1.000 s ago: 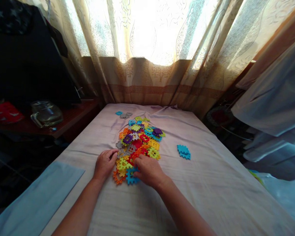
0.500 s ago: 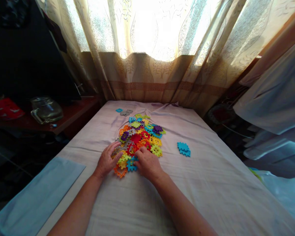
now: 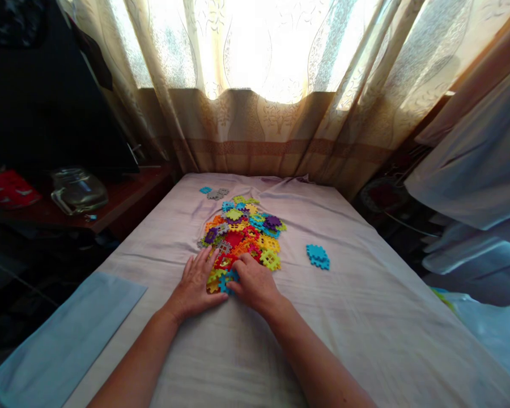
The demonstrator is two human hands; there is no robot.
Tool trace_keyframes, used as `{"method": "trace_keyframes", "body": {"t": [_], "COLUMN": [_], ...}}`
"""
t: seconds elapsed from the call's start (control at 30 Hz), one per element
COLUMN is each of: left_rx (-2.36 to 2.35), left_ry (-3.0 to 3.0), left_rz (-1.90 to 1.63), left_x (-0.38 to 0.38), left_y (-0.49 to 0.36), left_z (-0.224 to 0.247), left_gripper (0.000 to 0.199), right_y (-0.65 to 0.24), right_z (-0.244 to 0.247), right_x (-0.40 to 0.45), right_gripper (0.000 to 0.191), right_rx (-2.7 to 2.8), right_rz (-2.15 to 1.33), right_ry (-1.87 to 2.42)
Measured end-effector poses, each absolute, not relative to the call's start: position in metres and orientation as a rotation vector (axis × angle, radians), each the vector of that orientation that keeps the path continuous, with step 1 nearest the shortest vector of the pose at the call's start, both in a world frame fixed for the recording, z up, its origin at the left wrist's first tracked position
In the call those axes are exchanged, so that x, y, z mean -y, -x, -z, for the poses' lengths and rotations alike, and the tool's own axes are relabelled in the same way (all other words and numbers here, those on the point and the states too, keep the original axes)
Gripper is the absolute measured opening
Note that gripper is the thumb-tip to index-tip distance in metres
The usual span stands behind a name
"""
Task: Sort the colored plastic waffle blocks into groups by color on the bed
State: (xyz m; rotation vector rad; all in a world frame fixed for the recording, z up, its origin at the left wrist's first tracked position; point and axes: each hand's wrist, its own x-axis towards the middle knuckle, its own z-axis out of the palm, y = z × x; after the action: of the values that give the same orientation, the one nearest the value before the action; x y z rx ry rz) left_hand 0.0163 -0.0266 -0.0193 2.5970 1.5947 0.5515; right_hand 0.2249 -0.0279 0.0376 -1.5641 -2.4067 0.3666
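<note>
A pile of colourful notched plastic tiles (image 3: pixel 234 238) lies on the cloth-covered table (image 3: pixel 221 362). My left hand (image 3: pixel 195 285) rests against the pile's near left side, its fingers spread and its thumb stretched toward the right hand. At the near right edge of the pile, my right hand (image 3: pixel 255 283) has its fingers closed on a blue tile (image 3: pixel 228 279), which is partly hidden. A red tile (image 3: pixel 226 261) lies just beyond the fingertips. Two blue tiles (image 3: pixel 318 256) lie apart on the right.
Grey tiles (image 3: pixel 216 194) and a blue tile (image 3: pixel 205 190) lie at the far left of the table. A light blue cloth (image 3: pixel 76 340) covers the near left. On a side table stands a glass jar (image 3: pixel 79 190). Curtains (image 3: pixel 246 130) hang behind.
My left hand has moved right and spread its fingers over the pile's near left edge. The orange tile there no longer shows. Several tiles near the fingers have shifted.
</note>
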Motion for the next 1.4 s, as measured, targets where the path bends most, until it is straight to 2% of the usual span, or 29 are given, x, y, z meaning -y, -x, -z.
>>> {"method": "trace_keyframes", "body": {"t": [0.27, 0.37, 0.53, 0.63, 0.7, 0.83, 0.97, 1.17, 1.4], "left_rx": [-1.714, -1.74, -1.608, -1.513, -1.528, -1.662, -1.705, -1.728, -1.8], "left_ry": [-2.586, -2.616, -2.804, -2.89, -2.898, -2.858, -2.849, -2.821, -2.74], "left_rz": [-0.69, -0.687, -0.697, -0.626, -0.588, -0.592, -0.656, -0.711, -0.693], "left_x": [0.024, 0.025, 0.036, 0.041, 0.04, 0.031, 0.027, 0.027, 0.024], "left_y": [-0.02, -0.021, -0.05, -0.078, -0.091, -0.099, -0.095, -0.092, -0.091], "left_z": [0.016, 0.015, 0.01, 0.01, 0.01, 0.011, 0.014, 0.016, 0.013], "left_gripper": [0.083, 0.077, 0.087, 0.098, 0.096, 0.077, 0.071, 0.065, 0.064], "right_y": [-0.231, -0.265, -0.354, -0.396, -0.412, -0.421, -0.399, -0.334, -0.312], "right_z": [-0.032, -0.039, -0.039, -0.03, -0.024, -0.017, -0.023, -0.025, -0.013], "right_x": [0.016, -0.001, -0.022, -0.023, -0.021, -0.016, -0.019, -0.046, -0.066], "right_gripper": [0.011, 0.013, 0.027, 0.026, 0.024, 0.03, 0.03, 0.025, 0.031], "right_rx": [1.977, 1.789, 1.441, 1.299, 1.256, 1.283, 1.426, 1.818, 1.946], "right_rz": [-0.665, -0.69, -0.5, -0.324, -0.27, -0.136, 0.063, -0.183, -0.082], "right_ry": [1.527, 1.506, 1.743, 1.961, 2.057, 2.184, 2.111, 1.958, 2.026]}}
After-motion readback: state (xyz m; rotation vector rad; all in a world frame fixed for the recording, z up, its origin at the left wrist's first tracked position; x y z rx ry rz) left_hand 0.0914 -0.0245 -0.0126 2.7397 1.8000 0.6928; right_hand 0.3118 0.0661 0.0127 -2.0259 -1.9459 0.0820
